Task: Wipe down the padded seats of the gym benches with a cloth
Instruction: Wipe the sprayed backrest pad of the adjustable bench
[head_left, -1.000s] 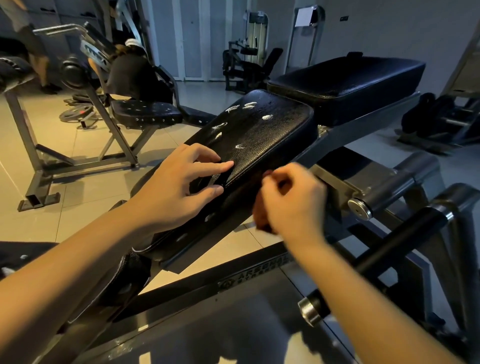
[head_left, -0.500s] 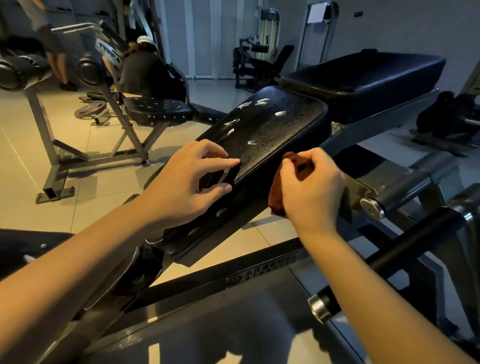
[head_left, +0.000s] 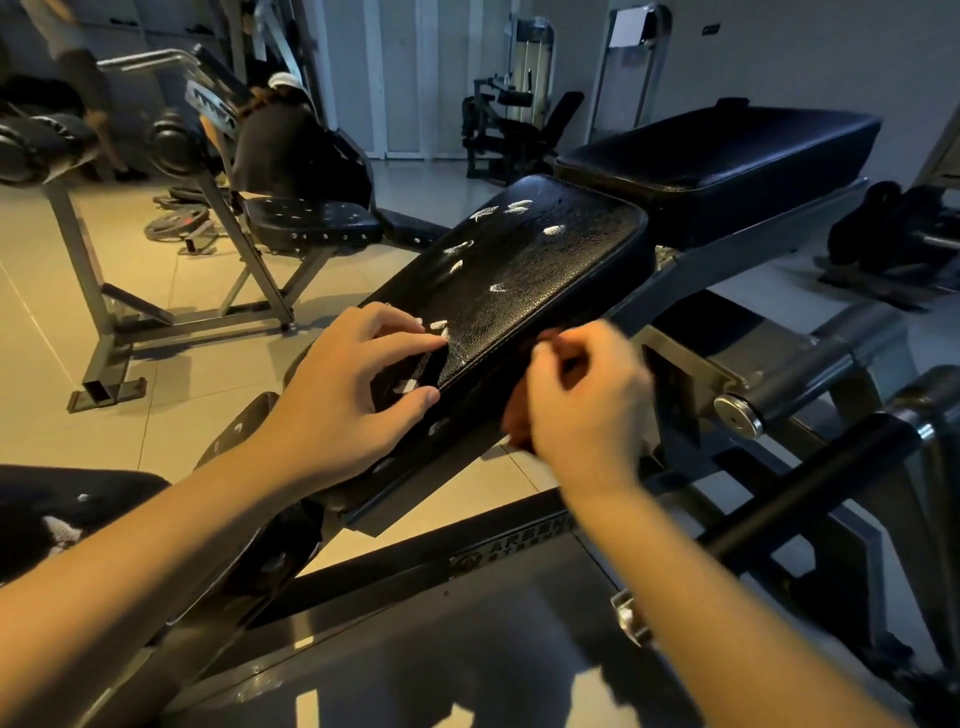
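A black padded seat (head_left: 524, 270), worn with several white tears, slants up in the middle of the view. My left hand (head_left: 353, 395) rests on its near left corner, fingers spread over the top and thumb against the side. My right hand (head_left: 582, 400) grips a reddish-brown cloth (head_left: 517, 423) against the seat's near right edge; the cloth is mostly hidden by the hand, which is blurred. A second black pad (head_left: 722, 156) lies higher, behind the seat.
The machine's grey steel frame (head_left: 467, 551) runs below my arms, with a black roller bar (head_left: 795, 493) at the right. Another bench (head_left: 311, 223) with a person seated by it stands at the left on the tiled floor. More machines line the back wall.
My right hand with the cloth has slid along the seat's near right edge, down and then back. The left hand has stayed on the seat's corner.
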